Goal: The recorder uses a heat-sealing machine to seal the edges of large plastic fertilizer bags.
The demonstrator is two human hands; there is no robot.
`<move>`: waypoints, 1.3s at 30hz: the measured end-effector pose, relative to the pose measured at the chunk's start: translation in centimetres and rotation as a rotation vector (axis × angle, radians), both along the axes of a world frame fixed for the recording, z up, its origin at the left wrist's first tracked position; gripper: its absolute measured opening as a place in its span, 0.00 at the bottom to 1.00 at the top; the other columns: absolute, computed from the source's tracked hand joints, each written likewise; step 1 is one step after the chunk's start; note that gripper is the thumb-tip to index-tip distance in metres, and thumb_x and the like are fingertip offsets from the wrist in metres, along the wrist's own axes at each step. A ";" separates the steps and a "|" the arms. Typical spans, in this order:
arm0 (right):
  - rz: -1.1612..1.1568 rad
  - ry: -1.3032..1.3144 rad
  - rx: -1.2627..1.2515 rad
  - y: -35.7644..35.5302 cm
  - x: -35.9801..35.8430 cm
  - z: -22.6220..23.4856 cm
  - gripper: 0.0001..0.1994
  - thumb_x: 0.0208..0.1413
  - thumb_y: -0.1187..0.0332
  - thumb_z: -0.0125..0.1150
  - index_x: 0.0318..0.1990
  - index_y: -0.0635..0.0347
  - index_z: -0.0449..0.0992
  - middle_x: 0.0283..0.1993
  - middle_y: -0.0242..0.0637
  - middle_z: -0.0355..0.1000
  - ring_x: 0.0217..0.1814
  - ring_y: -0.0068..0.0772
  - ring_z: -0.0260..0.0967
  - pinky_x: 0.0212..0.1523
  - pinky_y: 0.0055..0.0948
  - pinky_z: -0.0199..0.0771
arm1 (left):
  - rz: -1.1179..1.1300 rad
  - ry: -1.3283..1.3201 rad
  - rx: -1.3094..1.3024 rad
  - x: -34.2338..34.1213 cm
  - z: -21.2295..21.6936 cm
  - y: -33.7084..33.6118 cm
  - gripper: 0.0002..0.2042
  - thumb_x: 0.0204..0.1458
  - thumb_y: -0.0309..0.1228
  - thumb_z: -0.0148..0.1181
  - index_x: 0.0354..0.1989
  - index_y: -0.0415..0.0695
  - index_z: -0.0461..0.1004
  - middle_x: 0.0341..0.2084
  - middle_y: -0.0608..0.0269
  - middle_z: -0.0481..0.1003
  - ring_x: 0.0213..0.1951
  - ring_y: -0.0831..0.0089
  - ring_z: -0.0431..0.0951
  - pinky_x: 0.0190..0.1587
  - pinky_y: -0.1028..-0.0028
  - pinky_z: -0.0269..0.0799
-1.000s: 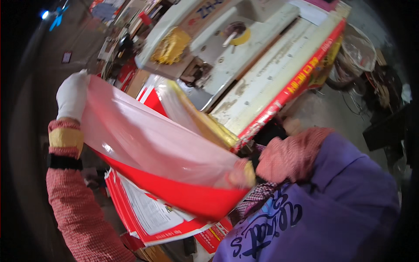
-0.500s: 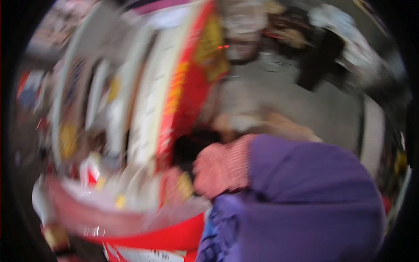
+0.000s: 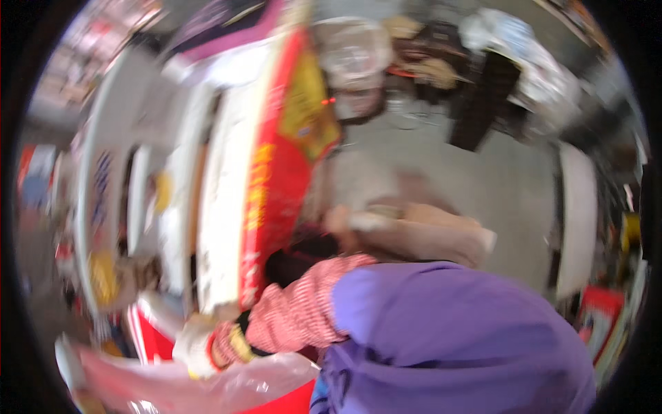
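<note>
Two gloved hands: left hand (image 3: pixel 67 362) and right hand (image 3: pixel 195 345), both in pale gloves, well apart.
Pink-and-red bag (image 3: pixel 152 386): stretches from the left fingers across to below and right of the right fingers; glossy pink for the most part, red at its lower right.
Left fingers: at the bag's left end; too blurred to tell whether they are clamped on it.
Right fingers: at the bag's upper rim, smeared; I cannot tell whether they are apart or together.
Pink knit sleeve (image 3: pixel 296 307): right of the right fingers, a yellow band (image 3: pixel 239 343) at its wrist end, purple cloth (image 3: pixel 469 324) farther right.
Red-and-white packaging (image 3: pixel 152 337): just left of the right fingers.
Pale bench (image 3: pixel 224 193): above the right fingers, a red panel (image 3: pixel 279 179) along its right side.
Yellow crumpled thing (image 3: pixel 103 276): above the left fingers.
Pale brown sheet (image 3: pixel 434 238): well right of and above the right fingers.
</note>
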State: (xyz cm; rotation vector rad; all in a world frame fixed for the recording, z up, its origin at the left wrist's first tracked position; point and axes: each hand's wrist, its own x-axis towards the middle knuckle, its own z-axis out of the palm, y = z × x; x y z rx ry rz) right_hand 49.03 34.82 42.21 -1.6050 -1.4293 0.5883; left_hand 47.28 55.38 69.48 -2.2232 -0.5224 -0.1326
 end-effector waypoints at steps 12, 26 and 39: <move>0.003 1.199 -0.481 -13.6 4.7 -3.3 0.14 0.59 0.63 0.49 0.47 0.59 0.75 0.32 0.33 0.74 0.35 0.27 0.72 0.37 0.29 0.74 | -0.184 -0.188 -0.248 0.5 -26.1 0.1 0.18 0.57 0.41 0.44 0.30 0.40 0.76 0.24 0.52 0.78 0.26 0.51 0.78 0.32 0.56 0.72; -0.207 -0.096 -0.280 -15.3 5.1 -3.1 0.14 0.56 0.56 0.54 0.35 0.57 0.75 0.25 0.39 0.74 0.26 0.39 0.74 0.27 0.32 0.74 | -0.474 -0.607 -0.918 1.3 -33.0 7.4 0.17 0.50 0.28 0.56 0.49 0.40 0.68 0.42 0.50 0.72 0.42 0.62 0.72 0.45 0.67 0.70; -0.035 -0.376 -0.282 -16.0 5.1 -1.5 0.12 0.56 0.59 0.48 0.42 0.49 0.74 0.26 0.37 0.75 0.25 0.40 0.75 0.20 0.40 0.71 | 0.145 -0.404 -1.083 0.1 -22.3 -3.4 0.15 0.57 0.40 0.49 0.40 0.41 0.74 0.26 0.50 0.77 0.30 0.55 0.79 0.34 0.63 0.74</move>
